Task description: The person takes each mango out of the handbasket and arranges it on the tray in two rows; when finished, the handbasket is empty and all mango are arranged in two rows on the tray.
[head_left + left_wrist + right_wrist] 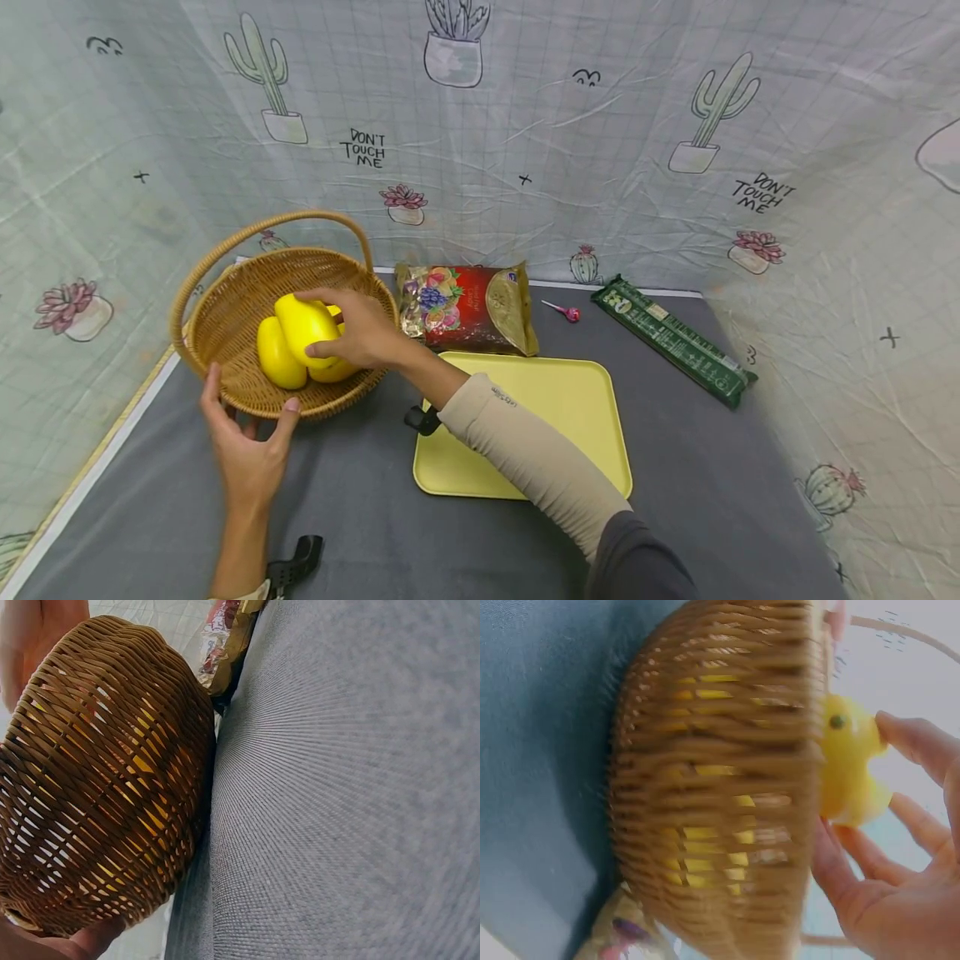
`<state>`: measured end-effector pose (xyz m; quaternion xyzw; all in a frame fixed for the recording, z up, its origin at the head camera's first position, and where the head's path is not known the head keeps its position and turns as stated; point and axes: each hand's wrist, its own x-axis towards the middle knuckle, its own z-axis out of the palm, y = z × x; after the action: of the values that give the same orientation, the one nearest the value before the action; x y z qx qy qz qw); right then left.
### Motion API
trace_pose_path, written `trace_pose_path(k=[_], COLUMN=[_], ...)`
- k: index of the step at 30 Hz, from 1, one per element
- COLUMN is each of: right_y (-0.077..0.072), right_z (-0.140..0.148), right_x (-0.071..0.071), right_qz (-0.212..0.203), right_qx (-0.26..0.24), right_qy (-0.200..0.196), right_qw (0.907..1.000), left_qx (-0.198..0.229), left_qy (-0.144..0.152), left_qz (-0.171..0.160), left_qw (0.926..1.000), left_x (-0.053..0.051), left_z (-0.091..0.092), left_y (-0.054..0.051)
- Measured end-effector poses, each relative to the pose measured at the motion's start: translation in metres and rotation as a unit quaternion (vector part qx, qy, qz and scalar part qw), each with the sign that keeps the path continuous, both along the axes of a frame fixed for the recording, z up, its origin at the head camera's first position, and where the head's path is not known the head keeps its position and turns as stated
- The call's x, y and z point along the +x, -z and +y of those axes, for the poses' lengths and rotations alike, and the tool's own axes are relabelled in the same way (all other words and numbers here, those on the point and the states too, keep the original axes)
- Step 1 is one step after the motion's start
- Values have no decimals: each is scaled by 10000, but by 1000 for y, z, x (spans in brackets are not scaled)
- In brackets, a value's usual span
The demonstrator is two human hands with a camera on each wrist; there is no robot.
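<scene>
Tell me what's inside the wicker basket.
Yellow fruits show inside the wicker basket, the right hand gripping the upper fruit. Both partly cover the fruits beneath, so their number is unclear.

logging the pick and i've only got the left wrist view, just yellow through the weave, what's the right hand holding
Observer: The right hand holds a yellow fruit at the basket.

Operator: is that the only piece in there

Observer: No, another yellow fruit lies beside the held one.

Operator: ok and i get one end of a shiny bag, what's on the near side of it

Observer: A yellow tray lies just nearer than the shiny bag.
</scene>
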<state>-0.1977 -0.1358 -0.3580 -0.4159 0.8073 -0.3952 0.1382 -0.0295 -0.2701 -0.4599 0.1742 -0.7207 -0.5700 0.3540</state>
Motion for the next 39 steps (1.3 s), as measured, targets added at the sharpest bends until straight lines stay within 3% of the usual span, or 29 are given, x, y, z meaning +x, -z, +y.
trace_pose_path(k=[7, 16, 23, 28, 34, 39], right_y=[-14, -23, -25, -15, 5, 24], right_z=[35, 87, 127, 152, 182, 199], right_x=[-9, -27, -43, -59, -71, -78], right_qz=[-487, -806, -794, -1041, -1768, -1719], right_qx=[-796, -1010, -853, -722, -490, -131], right_qy=[-713, -1188, -1291, -1448, -1449, -1374], right_qw=[9931, 9845, 9848, 9813, 9723, 9754], left_qx=[58, 67, 81, 40, 9, 31], left_qy=[19, 32, 16, -16, 5, 22], left_qz=[114, 87, 96, 164, 191, 223], left_qw=[9999, 9999, 9999, 9999, 9998, 9997], left_x=[1, 1, 1, 2, 1, 1], left_z=[0, 1, 1, 1, 2, 2], left_y=[-2, 0, 0, -1, -2, -1])
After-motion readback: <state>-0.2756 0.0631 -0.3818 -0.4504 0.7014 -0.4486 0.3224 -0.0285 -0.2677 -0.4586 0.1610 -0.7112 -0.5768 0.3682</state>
